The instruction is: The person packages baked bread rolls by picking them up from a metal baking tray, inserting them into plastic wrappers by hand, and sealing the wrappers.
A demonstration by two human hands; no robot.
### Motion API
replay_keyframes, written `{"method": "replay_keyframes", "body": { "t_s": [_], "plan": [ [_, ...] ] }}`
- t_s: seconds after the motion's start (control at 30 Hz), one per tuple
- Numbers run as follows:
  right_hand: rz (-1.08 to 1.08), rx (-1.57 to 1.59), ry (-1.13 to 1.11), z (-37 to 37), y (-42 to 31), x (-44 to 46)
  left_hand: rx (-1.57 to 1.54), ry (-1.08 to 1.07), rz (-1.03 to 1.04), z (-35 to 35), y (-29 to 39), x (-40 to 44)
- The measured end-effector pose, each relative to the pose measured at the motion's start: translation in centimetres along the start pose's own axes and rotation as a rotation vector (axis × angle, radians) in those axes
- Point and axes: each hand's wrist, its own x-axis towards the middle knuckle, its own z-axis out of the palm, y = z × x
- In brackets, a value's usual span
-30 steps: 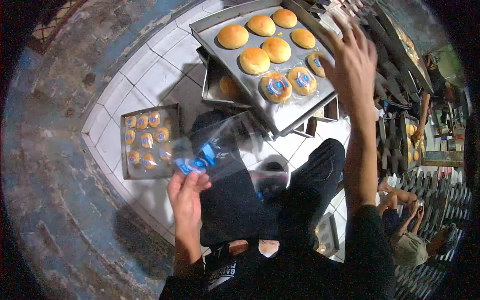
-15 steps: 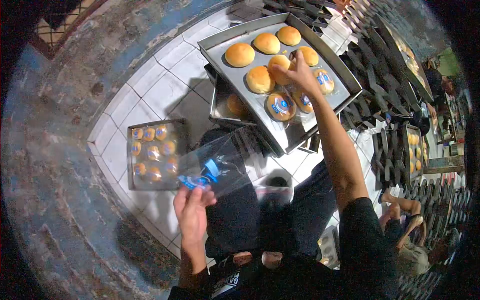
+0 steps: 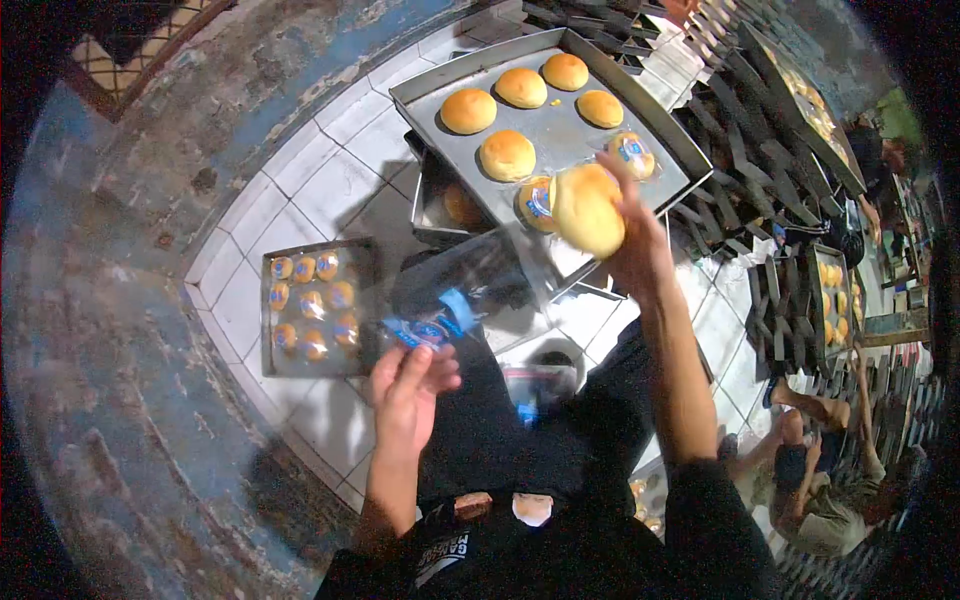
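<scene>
My right hand grips a round golden bun, lifted over the near edge of a metal baking tray. Motion blurs its fingers a little. On that tray several bare buns sit in rows. A wrapped bun with a blue label lies by the right side, and another wrapped bun is partly hidden behind the held one. In my left hand, thumb and fingers pinch a clear plastic bag with blue print. The bag spreads out above my lap.
A smaller tray of wrapped buns stands on the white tiled floor at left. Beneath the large tray is another tray. Stacked dark trays line the right side, where another person sits. A worn concrete wall curves along the left.
My right hand has picked the bun up off the large tray and brought it nearer to me. My left hand and the bag have shifted slightly right and up.
</scene>
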Motion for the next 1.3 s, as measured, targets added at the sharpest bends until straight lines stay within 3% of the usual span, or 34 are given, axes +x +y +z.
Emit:
{"method": "replay_keyframes", "body": {
  "t_s": [0.03, 0.13, 0.2, 0.27, 0.37, 0.43, 0.47, 0.53, 0.57, 0.63, 0.67, 0.7, 0.73, 0.83, 0.93, 1.07, 1.13, 1.2, 1.3],
  "plan": [
    [0.062, 0.050, -0.038, 0.8, 0.2, -1.8, 0.011, -0.008, -0.026, 0.1, -0.3, 0.1],
    [-0.039, 0.185, 0.020, 3.6, 0.7, -5.4, 0.044, -0.021, -0.068, 0.7, -1.3, 0.2],
    [-0.206, 0.097, 0.002, 3.4, 2.4, -6.9, 0.027, -0.015, -0.114, 1.3, -2.0, 0.2],
    [-0.258, -0.222, -0.023, 4.2, 3.0, -7.8, 0.026, -0.028, -0.130, 2.0, -2.2, -0.1],
    [-0.219, -0.322, -0.081, 4.9, 1.7, -9.8, 0.031, -0.024, -0.167, 2.4, -2.1, -0.5],
    [-0.077, -0.520, -0.268, 3.7, -0.4, -10.3, 0.197, -0.241, -0.186, 2.1, -1.3, -1.0],
    [-0.026, -0.540, -0.302, 3.1, -1.2, -10.5, 0.197, -0.239, -0.187, 1.7, -1.0, -0.9],
    [0.056, -0.585, -0.344, 3.2, -3.2, -11.2, 0.094, -0.671, -0.321, 0.1, -0.3, 0.0],
    [0.061, -0.584, -0.348, 3.1, -2.9, -11.2, 0.124, -0.746, -0.469, -1.0, 0.3, 0.7],
    [0.014, -0.646, -0.496, 3.1, -2.1, -11.3, 0.203, -0.803, -0.545, -1.2, 0.2, 1.5],
    [0.090, -0.558, -0.517, 3.8, -1.6, -11.4, 0.286, -0.866, -0.622, -1.2, 0.3, 1.7],
    [0.082, -0.633, -0.551, 4.0, -1.7, -11.4, 0.456, -0.881, -0.657, -0.9, 1.2, 1.7],
    [0.070, -0.708, -0.583, 4.2, -1.8, -11.4, 0.455, -0.875, -0.656, -1.0, 1.9, 1.9],
    [0.119, -0.617, -0.545, 3.7, -1.9, -12.0, 0.444, -1.117, -0.692, -1.7, 3.9, 2.9],
    [0.258, -0.600, -0.582, 4.1, -1.7, -12.1, 0.516, -1.080, -0.822, -0.8, 4.0, 3.4],
    [0.274, -0.585, -0.572, 4.7, -2.1, -11.8, 0.765, -1.090, -0.639, 1.1, 2.8, 3.7],
    [-0.231, -1.024, -0.685, 5.0, -3.3, -11.5, 0.769, -1.052, -0.576, 1.3, 2.5, 3.3],
    [-0.201, -1.034, -0.677, 5.1, -3.7, -11.8, 0.770, -0.972, -0.458, 1.2, 2.0, 2.4],
    [-0.121, -1.054, -0.689, 4.7, -4.7, -11.5, 0.685, -0.946, -0.506, 1.6, 1.8, 1.6]
  ]
}}
